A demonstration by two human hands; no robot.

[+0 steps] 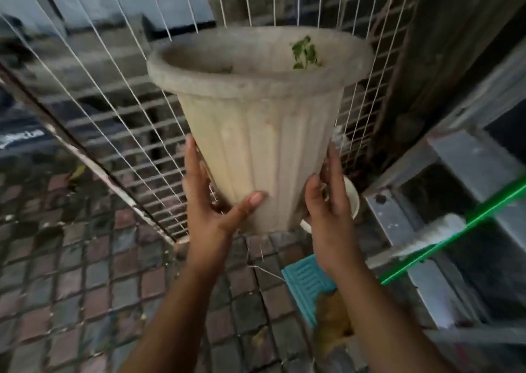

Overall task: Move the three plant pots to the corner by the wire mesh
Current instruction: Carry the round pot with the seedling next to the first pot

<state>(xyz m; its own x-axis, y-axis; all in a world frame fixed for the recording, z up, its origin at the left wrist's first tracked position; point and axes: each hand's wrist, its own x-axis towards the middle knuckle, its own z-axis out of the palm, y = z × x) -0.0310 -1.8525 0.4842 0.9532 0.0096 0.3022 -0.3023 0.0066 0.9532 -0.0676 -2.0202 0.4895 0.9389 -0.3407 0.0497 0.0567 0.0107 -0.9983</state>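
A tall beige ribbed plant pot (262, 133) with a wide rolled rim fills the middle of the head view, with a small green sprout (305, 52) inside near its far right edge. Both my hands clasp its narrow lower part: my left hand (210, 202) on the left side with the thumb across the front, my right hand (327, 202) on the right side. The pot is in front of the wire mesh (119, 133), close to the corner. Whether its base touches the floor I cannot tell. No other plant pot shows.
A white round dish (352, 199) sits behind the pot's base on the right. A teal ribbed object (304, 281) lies on the tiled floor (71, 287). A metal window frame (444, 259) and a green stick (455, 230) stand at right. White strings run up the mesh.
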